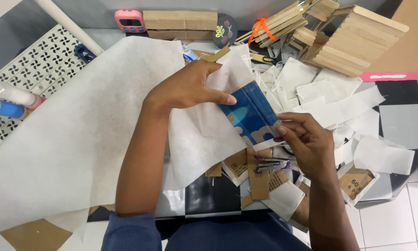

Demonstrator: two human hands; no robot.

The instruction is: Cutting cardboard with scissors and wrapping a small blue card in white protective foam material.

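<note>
A single head-worn camera looks steeply down from above the person's chest onto a cluttered work surface. It sits close: both forearms enter from the bottom edge, with the left hand (185, 88) just left of the frame's centre and the right hand (306, 139) to the lower right. The view faces forward, away from the body, so the far stack of wooden sticks (353, 39) fills the upper right. No second view exists to share any ground.
</note>
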